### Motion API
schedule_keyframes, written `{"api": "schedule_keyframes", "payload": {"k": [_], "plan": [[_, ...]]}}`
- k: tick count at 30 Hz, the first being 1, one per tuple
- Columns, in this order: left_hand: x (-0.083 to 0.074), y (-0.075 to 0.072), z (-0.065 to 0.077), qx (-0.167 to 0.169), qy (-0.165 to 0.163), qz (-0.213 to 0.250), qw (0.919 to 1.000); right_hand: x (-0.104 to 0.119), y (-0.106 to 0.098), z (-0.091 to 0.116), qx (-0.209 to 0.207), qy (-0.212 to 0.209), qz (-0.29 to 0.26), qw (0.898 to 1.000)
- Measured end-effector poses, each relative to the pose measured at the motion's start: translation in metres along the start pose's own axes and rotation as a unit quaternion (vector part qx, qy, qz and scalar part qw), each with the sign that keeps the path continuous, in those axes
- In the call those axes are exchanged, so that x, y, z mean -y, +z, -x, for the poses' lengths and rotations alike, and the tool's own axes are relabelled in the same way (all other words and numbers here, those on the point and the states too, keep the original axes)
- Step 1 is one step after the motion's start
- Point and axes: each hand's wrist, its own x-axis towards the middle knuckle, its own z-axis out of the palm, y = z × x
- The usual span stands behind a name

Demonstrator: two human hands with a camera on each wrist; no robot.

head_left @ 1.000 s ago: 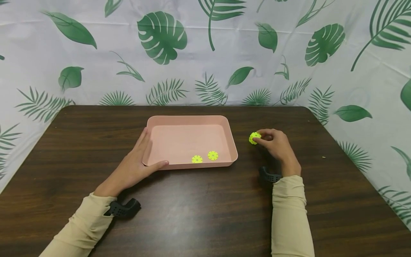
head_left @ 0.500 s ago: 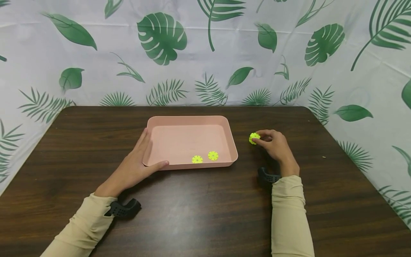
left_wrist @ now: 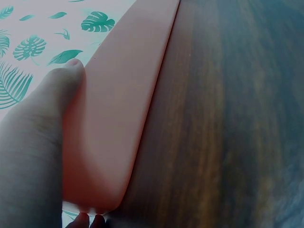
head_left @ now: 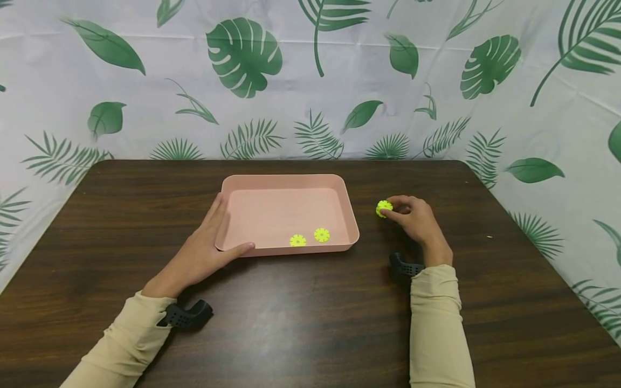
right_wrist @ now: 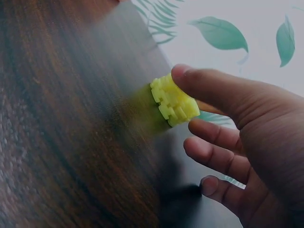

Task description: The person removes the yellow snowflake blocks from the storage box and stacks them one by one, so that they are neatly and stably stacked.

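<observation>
A pink rectangular tray (head_left: 281, 251) sits on the table, with two yellow notched plastic discs near its front wall: one disc (head_left: 322, 235) towards the right, the other disc (head_left: 298, 241) partly hidden by the rim. My left hand (head_left: 200, 253) spans the tray's front-left corner, fingers along the left side and thumb on the front rim. In the left wrist view the thumb (left_wrist: 66, 88) presses the pink wall. To the right of the tray, my right hand (head_left: 417, 220) pinches a short stack of yellow notched discs (right_wrist: 172, 100) between thumb and fingers, close to the tabletop.
Dark wood-patterned table (head_left: 301, 318) lies under everything. A leaf-printed cloth (head_left: 301, 97) hangs behind it. One tiny yellowish speck (head_left: 489, 236) lies right of my right hand. Black wrist mounts (head_left: 186, 314) sit on both forearms.
My right hand and the disc stack have shifted very slightly left. My left hand, the tray and the discs in it stay where they were.
</observation>
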Motion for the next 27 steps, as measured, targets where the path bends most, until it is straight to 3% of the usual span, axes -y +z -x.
{"api": "schedule_keyframes", "payload": {"k": [18,27], "plan": [[0.0,0.002,-0.001,0.0,0.001,0.002,1.0,0.006,-0.004,0.001,-0.018,-0.013,0.017,1.0],[0.0,0.001,0.0,-0.004,0.003,0.001,1.0,0.028,0.0,-0.001,-0.02,-0.042,0.013,0.999]]}}
